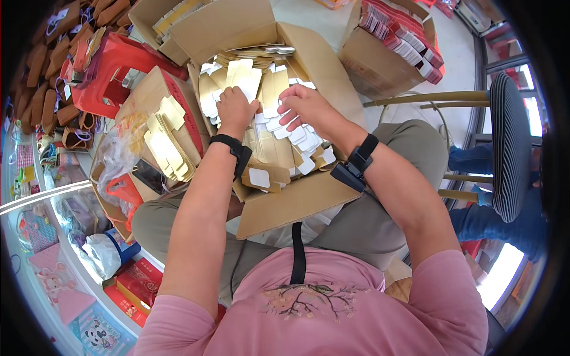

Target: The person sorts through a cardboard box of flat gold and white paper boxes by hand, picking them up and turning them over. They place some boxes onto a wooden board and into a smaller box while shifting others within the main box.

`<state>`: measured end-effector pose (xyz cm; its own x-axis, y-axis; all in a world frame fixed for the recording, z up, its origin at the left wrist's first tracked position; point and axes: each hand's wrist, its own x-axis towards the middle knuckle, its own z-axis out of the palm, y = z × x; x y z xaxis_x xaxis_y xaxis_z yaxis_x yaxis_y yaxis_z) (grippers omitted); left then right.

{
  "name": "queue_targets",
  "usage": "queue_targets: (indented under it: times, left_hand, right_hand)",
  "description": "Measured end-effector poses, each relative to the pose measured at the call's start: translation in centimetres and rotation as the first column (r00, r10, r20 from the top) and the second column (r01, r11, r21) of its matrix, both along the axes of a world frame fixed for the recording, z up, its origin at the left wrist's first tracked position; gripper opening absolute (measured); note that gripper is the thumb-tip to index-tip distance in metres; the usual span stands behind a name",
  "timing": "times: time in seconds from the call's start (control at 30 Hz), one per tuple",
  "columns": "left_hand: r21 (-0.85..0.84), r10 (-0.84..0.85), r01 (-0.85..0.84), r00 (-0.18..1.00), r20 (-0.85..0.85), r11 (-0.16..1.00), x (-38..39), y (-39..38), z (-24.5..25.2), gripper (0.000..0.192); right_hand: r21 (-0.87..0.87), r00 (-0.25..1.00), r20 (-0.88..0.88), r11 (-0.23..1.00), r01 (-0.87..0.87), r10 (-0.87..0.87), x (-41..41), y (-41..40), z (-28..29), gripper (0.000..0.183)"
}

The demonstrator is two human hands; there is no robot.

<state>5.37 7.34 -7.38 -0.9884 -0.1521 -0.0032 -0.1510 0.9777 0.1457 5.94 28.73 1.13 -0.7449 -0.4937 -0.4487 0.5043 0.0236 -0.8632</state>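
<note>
An open cardboard carton (307,49) stands before me between my knees, filled with flat gold-and-white folded paperboard boxes (274,89). My left hand (237,109) is over the carton's left side, its fingers at the lower edge of a shiny gold paperboard piece (242,73); whether it grips the piece is not clear. My right hand (305,107) is above the boxes on the right, fingers curled and apart, with nothing visible in it. A gold box with a white panel (262,176) lies at the near edge. Another stack of gold flat boxes (167,142) rests on a closed carton to the left.
A red plastic stool (116,71) stands at the left, near many brown woven baskets (58,62). At the upper right is a carton of red packets (387,58). A striped-seat chair (510,147) stands at the right, with a person's jeans-clad legs (485,222) by it.
</note>
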Motion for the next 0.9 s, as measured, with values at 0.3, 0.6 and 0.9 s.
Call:
queue_targets:
  times: [0.3, 0.6, 0.9]
  left_hand:
    - [0.277, -0.011, 0.005, 1.0, 0.018, 0.961, 0.5, -1.8, 0.6, 0.046]
    - [0.118, 0.036, -0.036, 0.999, 0.001, 0.992, 1.1, -3.4, 3.8, 0.029]
    - [0.69, 0.153, 0.053, 0.96, -0.234, 0.722, 6.0, -0.3, 9.6, 0.024]
  right_hand:
    - [0.017, 0.998, 0.051, 0.999, -0.038, 0.038, -0.1, -0.6, 0.0, 0.026]
    - [0.009, 0.995, 0.077, 0.998, -0.066, 0.066, -0.1, -0.8, -0.4, 0.031]
    - [-0.166, 0.998, 0.056, 0.986, -0.025, 0.035, 0.1, -1.2, 0.2, 0.051]
